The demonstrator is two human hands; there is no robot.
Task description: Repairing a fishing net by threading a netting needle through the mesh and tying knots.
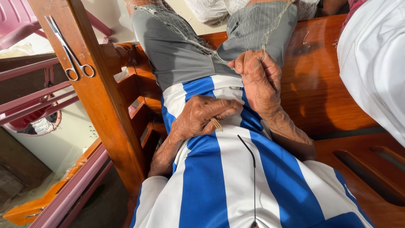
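My right hand [259, 80] is closed in a fist, pinching strands of a fine pale fishing net [190, 31] against my lap. The net spreads up over my grey shorts [177, 55]. My left hand [202, 116] rests on my blue and white striped shirt [219, 177], just below and left of the right hand. Its fingers are curled around a small tan netting needle [217, 123], of which only the tip shows. The two hands almost touch.
Metal scissors [69, 50] lie on the wooden armrest [101, 97] of the bench at left. A pink plastic chair [17, 17] stands beyond it. White cloth [375, 63] lies on the bench seat [320, 93] at right. A thin black cord [253, 177] hangs down my shirt.
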